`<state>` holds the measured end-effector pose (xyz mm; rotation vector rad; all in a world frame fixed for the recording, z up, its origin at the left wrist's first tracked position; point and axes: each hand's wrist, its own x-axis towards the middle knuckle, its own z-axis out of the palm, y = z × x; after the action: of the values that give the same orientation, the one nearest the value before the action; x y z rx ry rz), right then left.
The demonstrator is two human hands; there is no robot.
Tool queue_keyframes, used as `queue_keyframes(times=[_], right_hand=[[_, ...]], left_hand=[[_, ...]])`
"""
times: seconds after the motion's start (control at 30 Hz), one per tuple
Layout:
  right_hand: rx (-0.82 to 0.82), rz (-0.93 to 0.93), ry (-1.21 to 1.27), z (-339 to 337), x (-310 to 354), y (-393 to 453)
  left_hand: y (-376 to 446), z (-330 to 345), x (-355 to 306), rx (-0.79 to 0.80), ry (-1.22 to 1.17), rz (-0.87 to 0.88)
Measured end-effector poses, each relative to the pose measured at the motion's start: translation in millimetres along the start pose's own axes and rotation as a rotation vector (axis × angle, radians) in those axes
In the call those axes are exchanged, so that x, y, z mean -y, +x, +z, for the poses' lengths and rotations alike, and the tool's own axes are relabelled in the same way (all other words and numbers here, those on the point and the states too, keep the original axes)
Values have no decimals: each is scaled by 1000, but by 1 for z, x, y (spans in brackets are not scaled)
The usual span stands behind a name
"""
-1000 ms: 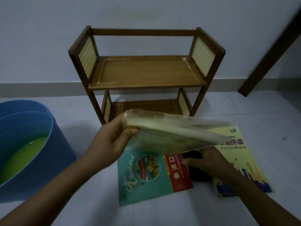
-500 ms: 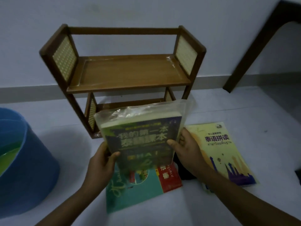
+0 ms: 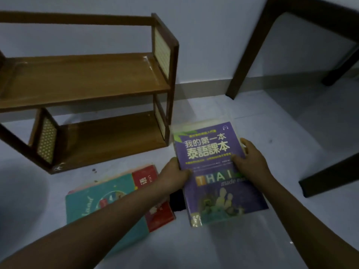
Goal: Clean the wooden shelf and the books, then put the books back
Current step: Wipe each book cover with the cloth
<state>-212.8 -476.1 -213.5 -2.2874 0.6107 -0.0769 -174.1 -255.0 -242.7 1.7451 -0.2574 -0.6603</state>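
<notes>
A purple book (image 3: 211, 152) in a clear plastic sleeve lies flat on the floor to the right of the wooden shelf (image 3: 85, 82). My left hand (image 3: 174, 175) grips its left edge and my right hand (image 3: 250, 160) holds its right edge. A teal and red book (image 3: 108, 199) lies on the floor to the left, partly under my left forearm. Both boards of the two-level shelf are bare. A small black object (image 3: 177, 202) shows between the two books.
A dark wooden table leg (image 3: 250, 55) stands at the back right, and another dark leg (image 3: 330, 175) crosses the floor at the right. Small dark crumbs (image 3: 94, 170) lie on the pale floor in front of the shelf. A white wall with a grey skirting runs behind.
The purple book went from held up in front of the shelf to flat on the floor at the right. The view swung right; the blue bucket and the yellow book are out of sight.
</notes>
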Motion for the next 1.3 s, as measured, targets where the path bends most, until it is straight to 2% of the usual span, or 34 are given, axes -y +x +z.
queue_keyframes(times=[0.13, 0.27, 0.33, 0.4, 0.47, 0.5, 0.57, 0.6, 0.7, 0.8, 0.93, 1.1, 1.2, 1.3], right_hand=[[89, 40, -142, 10, -20, 24], [133, 79, -286, 31, -46, 33], [57, -11, -448, 44, -52, 28], [-19, -228, -498, 63, -45, 10], [27, -469, -444, 86, -26, -19], [111, -560, -443, 100, -13, -34], [334, -601, -551, 123, 3, -53], [385, -590, -636, 135, 7, -58], [344, -549, -857, 154, 14, -59], [287, -466, -780, 160, 18, -50], [151, -400, -525, 163, 36, -54], [92, -373, -269, 182, 52, -72], [-84, -342, -39, 175, 68, -63], [-152, -423, -62, 170, 89, -59]], left_hand=[[23, 26, 16, 120, -5, -40], [24, 24, 23, 147, 69, -83], [16, 12, 21, 78, 205, 12], [-1, -10, 24, -16, 409, 93], [-21, -41, 39, -88, 620, 103], [-34, -60, 50, -100, 697, 66], [-58, -92, 70, -99, 777, -14], [-75, -108, 79, -104, 815, -70], [-118, -149, 107, -94, 986, -185], [-151, -179, 137, -20, 1044, -233], [-169, -193, 170, 69, 1061, -154], [-178, -199, 190, 3, 1026, -88], [-179, -201, 194, -32, 1075, -54], [-179, -202, 197, -27, 1092, -56]])
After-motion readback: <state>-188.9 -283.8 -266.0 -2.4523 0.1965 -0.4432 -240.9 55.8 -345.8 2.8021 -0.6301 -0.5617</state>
